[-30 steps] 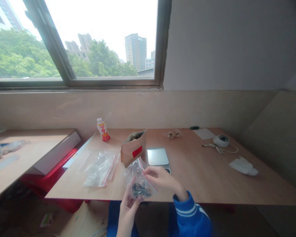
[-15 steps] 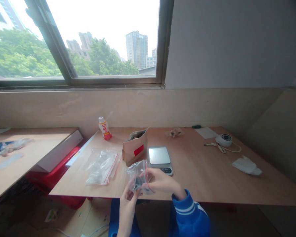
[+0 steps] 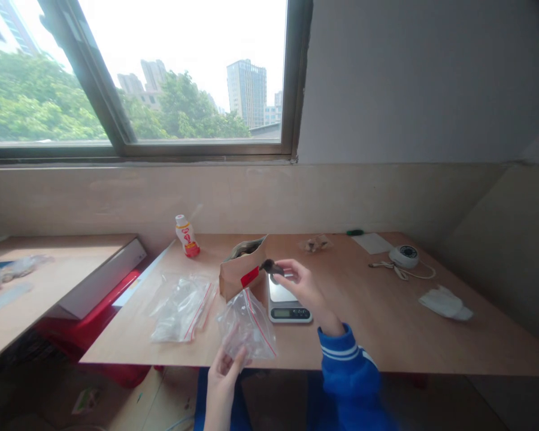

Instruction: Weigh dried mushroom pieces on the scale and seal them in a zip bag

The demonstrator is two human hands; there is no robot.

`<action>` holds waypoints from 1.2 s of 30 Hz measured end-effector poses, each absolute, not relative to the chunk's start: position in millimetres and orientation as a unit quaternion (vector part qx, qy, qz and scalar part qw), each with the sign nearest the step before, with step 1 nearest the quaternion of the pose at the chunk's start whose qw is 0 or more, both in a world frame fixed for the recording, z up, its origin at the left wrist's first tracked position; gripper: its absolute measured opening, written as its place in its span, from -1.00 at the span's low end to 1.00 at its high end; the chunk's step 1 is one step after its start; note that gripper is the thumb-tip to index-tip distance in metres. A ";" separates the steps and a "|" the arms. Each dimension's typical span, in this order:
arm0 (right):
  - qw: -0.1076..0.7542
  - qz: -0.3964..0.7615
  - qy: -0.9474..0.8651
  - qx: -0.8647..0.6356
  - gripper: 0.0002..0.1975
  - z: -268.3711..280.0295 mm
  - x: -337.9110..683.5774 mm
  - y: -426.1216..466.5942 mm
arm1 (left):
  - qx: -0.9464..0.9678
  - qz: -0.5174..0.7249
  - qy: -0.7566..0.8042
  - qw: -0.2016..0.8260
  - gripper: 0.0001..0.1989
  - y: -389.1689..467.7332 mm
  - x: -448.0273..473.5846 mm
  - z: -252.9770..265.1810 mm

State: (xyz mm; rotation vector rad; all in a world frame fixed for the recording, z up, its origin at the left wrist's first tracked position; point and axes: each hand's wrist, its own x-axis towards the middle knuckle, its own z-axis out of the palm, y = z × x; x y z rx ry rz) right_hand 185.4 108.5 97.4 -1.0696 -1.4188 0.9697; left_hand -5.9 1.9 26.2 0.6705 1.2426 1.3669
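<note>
My left hand pinches the lower end of a clear zip bag with a red seal line, held over the table's front edge. In my right hand is a small dark brown, dried-looking piece, gripped between thumb and fingers above the kitchen scale. The scale's metal plate is partly covered by that hand. Just left of the dark piece stands an open brown paper bag with a red label; its contents are mostly hidden.
Flat clear zip bags lie at left, with a white and red bottle behind them. A bag of brown pieces sits at the back. To the right are a white dome camera with cable, a paper sheet and crumpled white plastic.
My right hand has come out of the zip bag with the dark piece and moved up over the scale. The bag in my left hand now looks empty.
</note>
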 end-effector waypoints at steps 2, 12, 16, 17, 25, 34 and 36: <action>0.560 0.375 -0.606 -0.422 -0.69 110.9 177.0 130.7 | 0.277 0.584 0.523 0.555 -0.27 1.0 -9.7 27.4; 0.459 0.267 -0.771 -0.352 -0.72 143.4 136.3 186.5 | 0.252 0.598 0.541 0.535 -0.30 -1.8 -28.4 15.9; 0.397 0.212 -0.803 -0.391 -0.69 142.0 140.7 184.2 | 0.257 0.597 0.541 0.534 -0.29 -3.8 -27.0 22.3; 0.382 0.203 -0.809 -0.399 -0.68 141.4 142.4 183.5 | 0.259 0.595 0.541 0.535 -0.29 -3.9 -26.1 23.1; 0.387 0.151 -0.810 -0.414 -0.61 130.4 150.7 180.5 | 0.275 0.581 0.535 0.548 -0.29 -2.0 -20.5 15.8; 0.538 0.178 -0.694 -0.444 -0.70 97.2 151.7 119.1 | 0.290 0.578 0.540 0.539 -0.32 -5.4 -18.0 20.8; 0.521 0.229 -0.687 -0.452 -0.73 78.9 147.4 96.6 | 0.296 0.577 0.541 0.535 -0.35 -5.9 -15.7 21.1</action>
